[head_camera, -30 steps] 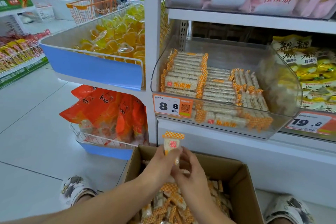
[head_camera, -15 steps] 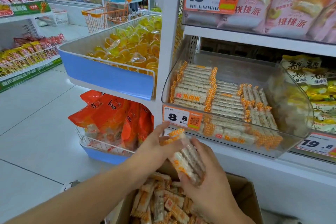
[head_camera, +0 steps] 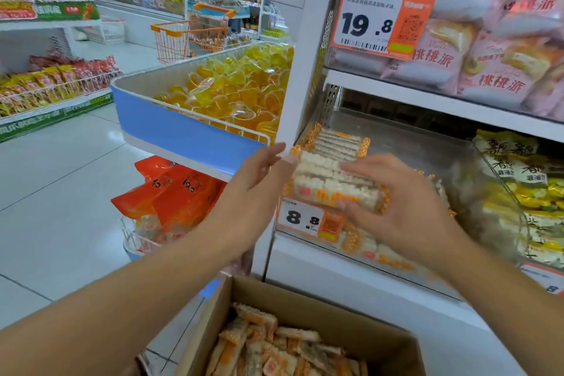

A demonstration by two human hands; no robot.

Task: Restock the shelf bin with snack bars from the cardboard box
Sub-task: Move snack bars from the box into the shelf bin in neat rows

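A clear plastic shelf bin [head_camera: 500, 201] with an 8.8 price tag [head_camera: 308, 220] holds rows of white snack bars with orange checked ends [head_camera: 335, 139]. My right hand [head_camera: 396, 207] grips a bundle of several snack bars [head_camera: 329, 183] over the bin's front left corner, fingers on top and thumb beneath. My left hand [head_camera: 259, 189] is beside the bundle with straight fingers touching its left end. The open cardboard box [head_camera: 305, 308] sits below me with many loose bars [head_camera: 274, 351] inside.
A white shelf upright [head_camera: 302, 70] stands just left of the bin. A blue-fronted bin of yellow jelly cups [head_camera: 189, 134] juts out on the left, orange bags [head_camera: 171, 192] beneath it. Pink pastry bags [head_camera: 476, 40] fill the shelf above, yellow packets [head_camera: 518, 180] the bin to the right.
Both hands lifted the bundle of bars from above the box up to the bin's front left corner. The view tilted up and the box dropped to the bottom edge.
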